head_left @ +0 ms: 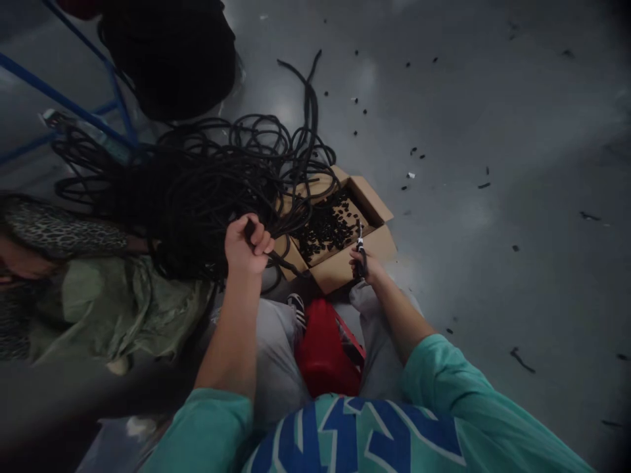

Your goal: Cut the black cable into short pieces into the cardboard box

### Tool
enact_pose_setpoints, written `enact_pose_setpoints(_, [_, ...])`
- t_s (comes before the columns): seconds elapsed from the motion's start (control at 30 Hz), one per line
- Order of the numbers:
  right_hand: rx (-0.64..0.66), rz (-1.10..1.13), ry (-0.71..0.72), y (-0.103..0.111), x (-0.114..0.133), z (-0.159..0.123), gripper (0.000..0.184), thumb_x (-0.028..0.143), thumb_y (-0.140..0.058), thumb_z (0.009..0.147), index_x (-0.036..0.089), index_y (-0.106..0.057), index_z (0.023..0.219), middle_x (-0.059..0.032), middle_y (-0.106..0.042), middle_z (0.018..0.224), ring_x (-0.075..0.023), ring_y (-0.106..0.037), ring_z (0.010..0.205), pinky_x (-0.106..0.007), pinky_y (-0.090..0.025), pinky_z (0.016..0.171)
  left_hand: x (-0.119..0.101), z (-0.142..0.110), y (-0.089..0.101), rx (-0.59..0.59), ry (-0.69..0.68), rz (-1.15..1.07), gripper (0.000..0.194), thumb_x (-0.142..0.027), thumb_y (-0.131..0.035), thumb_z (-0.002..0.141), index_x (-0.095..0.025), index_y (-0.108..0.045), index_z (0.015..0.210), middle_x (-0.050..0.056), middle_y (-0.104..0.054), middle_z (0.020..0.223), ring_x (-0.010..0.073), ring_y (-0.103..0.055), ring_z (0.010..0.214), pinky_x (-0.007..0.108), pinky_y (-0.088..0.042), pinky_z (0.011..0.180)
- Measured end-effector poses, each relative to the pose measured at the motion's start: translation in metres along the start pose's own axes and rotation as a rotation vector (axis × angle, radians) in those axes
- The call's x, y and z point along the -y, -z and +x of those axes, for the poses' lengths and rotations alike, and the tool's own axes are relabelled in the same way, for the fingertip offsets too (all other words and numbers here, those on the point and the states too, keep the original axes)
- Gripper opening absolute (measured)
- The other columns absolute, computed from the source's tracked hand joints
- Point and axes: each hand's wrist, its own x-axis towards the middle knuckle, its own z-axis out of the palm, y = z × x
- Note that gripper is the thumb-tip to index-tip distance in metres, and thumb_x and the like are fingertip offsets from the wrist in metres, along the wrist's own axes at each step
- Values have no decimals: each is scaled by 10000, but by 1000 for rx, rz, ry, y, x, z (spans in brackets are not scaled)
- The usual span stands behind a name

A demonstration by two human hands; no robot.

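Observation:
My left hand [245, 246] is closed in a fist around a black rubber tube [276, 259] that runs out of a big tangled pile of black tubing [197, 184] on the floor. My right hand [363, 265] is closed on a pair of scissors [360, 248], their blades pointing up over an open cardboard box [345, 266]. The box holds several short black cut pieces [325, 226]. The tube's free end points toward the box, a little left of the scissors.
I sit on a red stool [323, 351] with my knees apart. A crumpled green cloth [118, 309] lies at the left beside another person's patterned sleeve [59, 230]. A blue metal frame [73, 105] stands at the far left. Small black scraps [414, 151] dot the grey floor.

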Motion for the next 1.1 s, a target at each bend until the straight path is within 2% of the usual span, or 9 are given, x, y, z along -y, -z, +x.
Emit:
enact_pose_setpoints(0.1, [54, 47, 2, -1, 2, -31, 292, 328, -602, 661, 198, -440, 867, 66, -490, 520, -59, -445, 399, -184, -384, 407, 8, -35, -15, 77, 127, 35, 329, -452, -408, 798, -176, -473, 632, -80, -270, 369, 39, -219, 270, 190, -206, 339])
enact_pose_setpoints(0.2, [169, 149, -6, -4, 2, -64, 318, 348, -606, 655, 210, -454, 897, 72, -480, 534, -59, -433, 409, -194, -388, 421, 17, -69, -28, 174, 215, 80, 405, -521, -378, 786, -157, -501, 659, -43, -373, 439, 50, -313, 326, 212, -281, 390])
enact_pose_setpoints(0.37, [270, 77, 82, -13, 7, -119, 404, 321, -626, 650, 215, -455, 1001, 73, -502, 527, -66, -441, 413, -191, -381, 422, 21, -111, -35, 252, 120, 116, 199, -357, -508, 714, -158, -510, 701, -3, -480, 559, 79, -426, 458, 237, -348, 471])
enact_pose_setpoints(0.47, [303, 22, 176, -17, 15, -149, 460, 323, -634, 648, 195, -459, 1053, 63, -511, 541, -69, -449, 435, -193, -375, 437, 26, -128, -38, 299, 17, 162, 210, -295, -638, 627, -158, -559, 765, 3, -543, 634, 90, -492, 533, 238, -377, 523])
enact_pose_setpoints(0.57, [366, -72, 272, -17, 23, -176, 534, 349, -643, 650, 187, -452, 1122, 45, -521, 592, -80, -463, 486, -210, -377, 475, 35, -139, -40, 331, -106, 268, 298, -314, -666, 638, -178, -592, 893, 9, -586, 734, 99, -543, 588, 255, -416, 592])
enact_pose_setpoints(0.7, [449, -200, 472, -11, 30, -205, 621, 380, -673, 615, 177, -471, 1166, -18, -570, 795, -133, -524, 714, -267, -420, 664, 44, -148, -45, 314, -146, 403, 362, -365, -646, 664, -192, -581, 975, -3, -598, 700, 83, -520, 518, 249, -411, 555])
enact_pose_setpoints(0.87, [487, -374, 533, -5, 36, -224, 699, 409, -672, 621, 222, -422, 1246, -63, -578, 973, -203, -534, 925, -347, -399, 835, 46, -151, -50, 213, -214, 494, 258, -379, -613, 694, -180, -549, 845, -27, -577, 638, 51, -447, 447, 212, -361, 486])
enact_pose_setpoints(0.97, [477, -471, 567, -1, 37, -228, 733, 402, -688, 609, 252, -403, 1268, -81, -549, 1078, -235, -498, 1030, -361, -393, 859, 46, -154, -53, 209, -241, 524, 234, -380, -598, 708, -178, -533, 806, -25, -567, 639, 56, -459, 477, 206, -369, 502])
enact_pose_setpoints(1.1, [522, -549, 565, 2, 36, -231, 687, 443, -647, 651, 212, -419, 1256, -72, -571, 980, -209, -539, 905, -330, -425, 777, 46, -157, -56, 236, -271, 502, 240, -403, -553, 734, -169, -547, 784, -1, -566, 678, 68, -465, 522, 215, -376, 531])
